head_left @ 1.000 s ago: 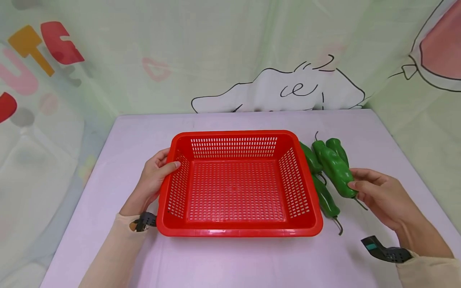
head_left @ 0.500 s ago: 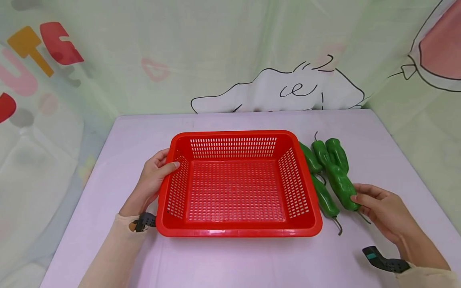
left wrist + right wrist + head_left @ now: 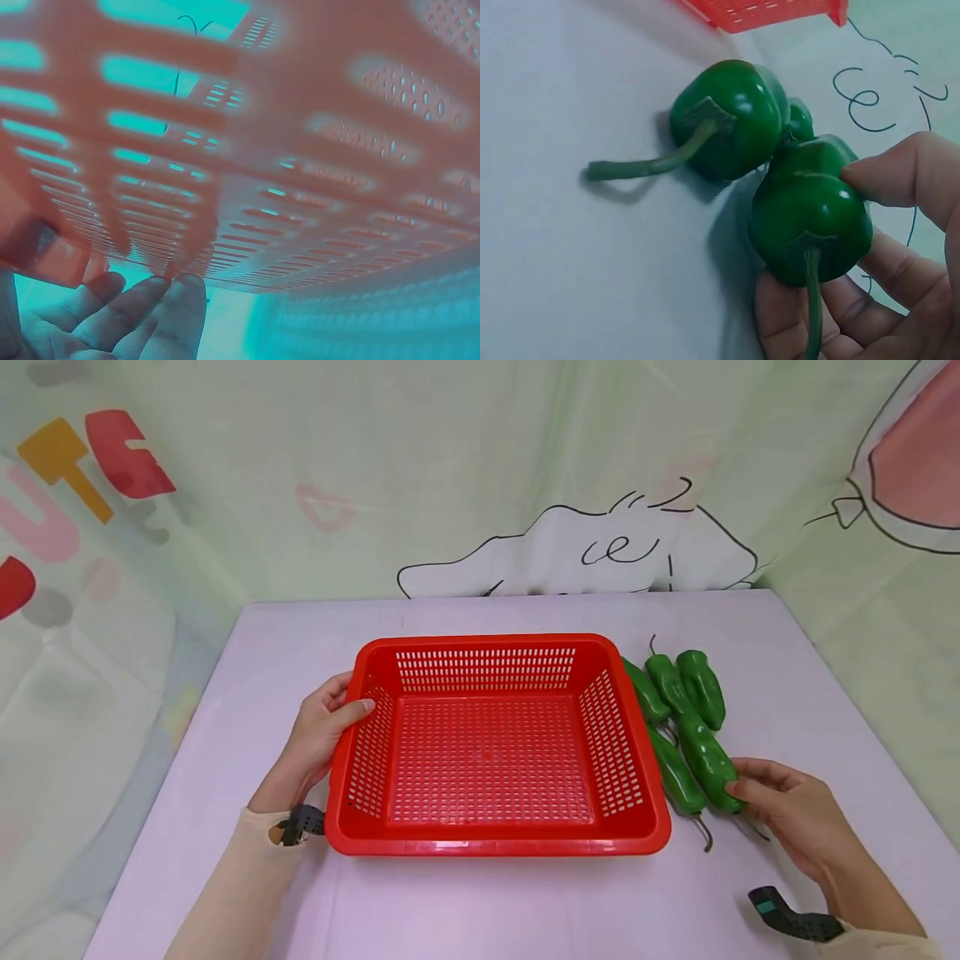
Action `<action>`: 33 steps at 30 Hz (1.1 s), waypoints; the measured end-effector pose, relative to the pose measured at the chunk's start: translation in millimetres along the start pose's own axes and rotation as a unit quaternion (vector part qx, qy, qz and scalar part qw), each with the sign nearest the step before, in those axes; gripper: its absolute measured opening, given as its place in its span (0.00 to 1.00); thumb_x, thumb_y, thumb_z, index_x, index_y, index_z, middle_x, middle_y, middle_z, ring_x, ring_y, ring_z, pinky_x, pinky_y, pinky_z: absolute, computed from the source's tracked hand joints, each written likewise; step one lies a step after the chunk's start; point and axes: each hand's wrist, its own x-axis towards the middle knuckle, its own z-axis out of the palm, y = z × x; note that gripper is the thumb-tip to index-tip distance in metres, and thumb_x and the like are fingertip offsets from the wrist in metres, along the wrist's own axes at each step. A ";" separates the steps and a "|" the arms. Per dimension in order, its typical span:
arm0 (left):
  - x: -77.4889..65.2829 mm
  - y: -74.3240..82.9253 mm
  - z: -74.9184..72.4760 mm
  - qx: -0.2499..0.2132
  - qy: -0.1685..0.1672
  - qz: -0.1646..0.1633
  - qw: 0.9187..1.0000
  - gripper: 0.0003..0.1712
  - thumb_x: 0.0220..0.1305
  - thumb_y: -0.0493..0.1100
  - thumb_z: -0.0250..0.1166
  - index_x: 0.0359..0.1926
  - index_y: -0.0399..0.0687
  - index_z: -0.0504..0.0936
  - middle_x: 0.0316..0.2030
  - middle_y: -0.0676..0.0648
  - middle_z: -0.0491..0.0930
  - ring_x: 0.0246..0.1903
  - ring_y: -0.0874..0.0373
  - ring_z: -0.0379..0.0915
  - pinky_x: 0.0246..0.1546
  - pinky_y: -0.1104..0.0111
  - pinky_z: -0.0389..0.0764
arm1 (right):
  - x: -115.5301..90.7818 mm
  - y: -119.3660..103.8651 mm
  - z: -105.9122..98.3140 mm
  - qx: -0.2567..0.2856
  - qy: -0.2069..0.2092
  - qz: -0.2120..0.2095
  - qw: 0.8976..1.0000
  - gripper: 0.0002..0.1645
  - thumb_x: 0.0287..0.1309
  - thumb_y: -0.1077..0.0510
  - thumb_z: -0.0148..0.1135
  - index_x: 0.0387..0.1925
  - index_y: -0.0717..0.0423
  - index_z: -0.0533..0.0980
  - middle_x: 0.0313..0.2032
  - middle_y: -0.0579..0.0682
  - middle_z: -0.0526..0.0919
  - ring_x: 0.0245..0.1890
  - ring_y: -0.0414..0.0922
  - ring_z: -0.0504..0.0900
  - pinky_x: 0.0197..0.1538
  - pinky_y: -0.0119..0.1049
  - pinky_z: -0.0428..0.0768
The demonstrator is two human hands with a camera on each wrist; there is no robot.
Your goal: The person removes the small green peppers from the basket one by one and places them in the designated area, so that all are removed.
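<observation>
My left hand [image 3: 318,731] grips the left rim of a red plastic basket [image 3: 498,845], its thumb over the edge. In the left wrist view the fingers [image 3: 124,319] lie against the slotted wall of the basket [image 3: 232,180]. With thumb and fingers, my right hand [image 3: 795,814] pinches the near end of a long green pepper [image 3: 708,764]. The right wrist view shows this pepper [image 3: 810,217] stem-end on, close beside another green pepper [image 3: 727,120]. That neighbour [image 3: 678,781] lies along the basket's right side, its stem toward me.
More green peppers lie beyond: one [image 3: 701,689] at the back right, one [image 3: 663,677] with its stem pointing away, and one [image 3: 645,693] partly hidden by the basket rim. All rest on a pale lilac table [image 3: 480,910]. A printed curtain [image 3: 480,468] hangs behind.
My right hand has drawn the held pepper toward me and lowered it, from lying over the others to beside the near one. The left hand and basket stay put.
</observation>
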 end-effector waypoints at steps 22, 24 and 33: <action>2.4 -1.1 1.0 0.015 0.003 0.001 1.000 0.32 0.76 0.44 0.62 0.75 0.43 0.65 0.63 0.34 0.76 0.48 0.51 0.86 0.45 0.57 0.89 | 3.1 -34.1 4.9 -0.309 0.006 -0.012 0.951 0.41 0.75 0.40 0.56 0.67 0.74 0.68 0.56 0.76 0.79 0.40 0.49 0.86 0.37 0.43 0.87; 2.3 -0.5 0.7 0.021 0.001 -0.001 1.000 0.32 0.76 0.45 0.62 0.75 0.43 0.65 0.63 0.34 0.76 0.47 0.53 0.86 0.44 0.58 0.89 | 4.4 -40.7 3.8 -0.339 -0.004 -0.013 0.941 0.42 0.75 0.39 0.54 0.65 0.74 0.69 0.55 0.78 0.78 0.40 0.52 0.86 0.36 0.49 0.87; 5.8 6.3 -8.4 0.111 -0.014 0.007 0.994 0.31 0.78 0.46 0.59 0.74 0.38 0.67 0.62 0.32 0.78 0.48 0.53 0.85 0.51 0.61 0.88 | 18.9 -79.5 -5.2 -0.435 0.003 -0.061 0.898 0.41 0.74 0.39 0.56 0.59 0.78 0.71 0.50 0.80 0.79 0.44 0.72 0.81 0.35 0.60 0.86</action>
